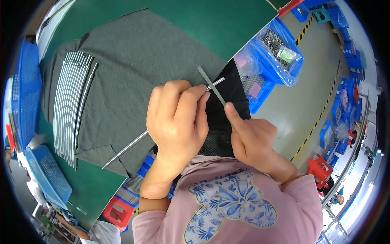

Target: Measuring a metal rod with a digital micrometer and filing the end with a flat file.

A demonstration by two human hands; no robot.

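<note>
The rod (125, 149) is glossy metal, the strip (211, 85) matt, the sheet (130, 53) matt cloth.

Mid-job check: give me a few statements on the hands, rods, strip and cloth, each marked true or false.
1. The left hand holds a metal rod. True.
2. The right hand touches nothing. False: its fingers are at one end of a flat grey strip.
3. The strip crosses the rod near one of the rod's ends. True.
4. The row of rods lies to the right of both hands. False: it lies to their left.
5. The cloth is bright red. False: it is dark grey.
6. A bag-lined blue bin stands at the right. True.
</note>
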